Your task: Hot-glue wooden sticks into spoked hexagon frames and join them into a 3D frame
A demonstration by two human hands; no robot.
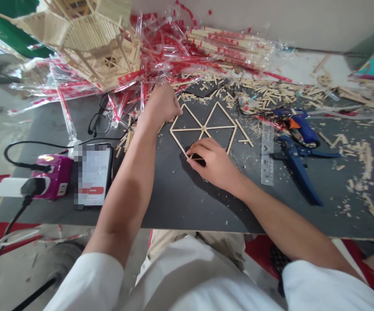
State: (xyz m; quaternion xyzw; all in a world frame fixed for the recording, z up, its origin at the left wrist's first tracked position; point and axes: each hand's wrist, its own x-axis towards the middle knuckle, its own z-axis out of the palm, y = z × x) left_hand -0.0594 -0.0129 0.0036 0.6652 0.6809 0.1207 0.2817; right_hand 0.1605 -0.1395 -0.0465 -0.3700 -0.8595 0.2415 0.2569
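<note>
Fingers of the left hand (163,103) are clenched at the upper-left corner of the frame, though I cannot tell if they grip anything, while those of the right hand (213,163) pinch its lower-left corner. On the grey table (180,205) lies that hexagonal stick frame (219,128), with the blue cutter (299,172), clear ruler (267,160) and a loose stick (244,133) to its right.

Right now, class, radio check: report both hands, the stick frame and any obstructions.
Left hand at frame's upper-left corner, fingers curled. Right hand at lower-left corner. Stick frame flat, spokes meeting centrally. Loose sticks close by, right side.
</note>
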